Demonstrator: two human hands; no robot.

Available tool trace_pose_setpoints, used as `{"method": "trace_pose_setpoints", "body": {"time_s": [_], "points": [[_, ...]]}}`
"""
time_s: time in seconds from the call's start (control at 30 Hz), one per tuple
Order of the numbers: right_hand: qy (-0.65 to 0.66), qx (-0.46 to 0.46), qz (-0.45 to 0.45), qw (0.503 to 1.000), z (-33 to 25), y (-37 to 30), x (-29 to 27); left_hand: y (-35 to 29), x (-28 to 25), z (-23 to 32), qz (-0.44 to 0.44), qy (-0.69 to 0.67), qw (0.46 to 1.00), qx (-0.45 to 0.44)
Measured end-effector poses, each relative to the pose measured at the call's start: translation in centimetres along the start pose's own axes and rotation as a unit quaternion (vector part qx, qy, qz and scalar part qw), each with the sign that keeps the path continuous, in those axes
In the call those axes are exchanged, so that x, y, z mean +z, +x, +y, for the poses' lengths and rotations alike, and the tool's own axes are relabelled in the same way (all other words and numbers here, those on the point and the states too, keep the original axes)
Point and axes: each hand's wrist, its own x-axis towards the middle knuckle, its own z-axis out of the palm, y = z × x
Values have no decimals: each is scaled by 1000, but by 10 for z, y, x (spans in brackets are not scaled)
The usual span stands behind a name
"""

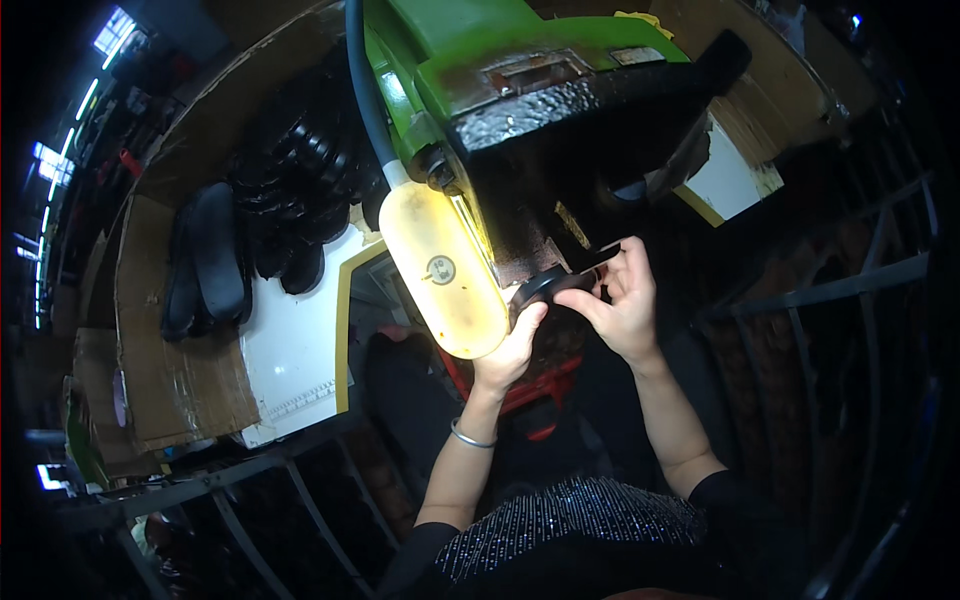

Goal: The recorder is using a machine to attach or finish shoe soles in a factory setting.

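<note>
A black shoe sole (pixel 543 287), its curved edge showing, is held between my two hands under the dark front of a green machine (pixel 470 35). My left hand (pixel 508 358) closes on the sole's left side with the thumb on top; the lamp hides part of its fingers. On the right end, my right hand (pixel 627 308) pinches the sole between thumb and fingers. The sole touches or sits just below the machine's working part, where shadow hides the contact. A lit yellowish oval lamp (pixel 440 270) hangs right beside my left hand.
Several black soles (pixel 215 260) stand in a cardboard enclosure (pixel 185 370) at the left, with a darker pile (pixel 300 150) behind them. A white board (pixel 290 375) with yellow edging lies there. Red parts (pixel 535 400) show under my hands. A metal rail (pixel 830 290) crosses at right.
</note>
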Motion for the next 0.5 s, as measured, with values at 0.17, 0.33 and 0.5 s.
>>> {"method": "trace_pose_setpoints", "body": {"time_s": [0.17,0.33,0.5], "points": [[58,12,28,998,18,-17,-2,-24,13,-7,149,-85,984,-46],[7,1,-1,1000,4,-8,9,-41,14,-30,239,-160,957,-27],[-56,-35,-31,997,-2,-7,15,-41,5,-26,253,-165,953,5]]}}
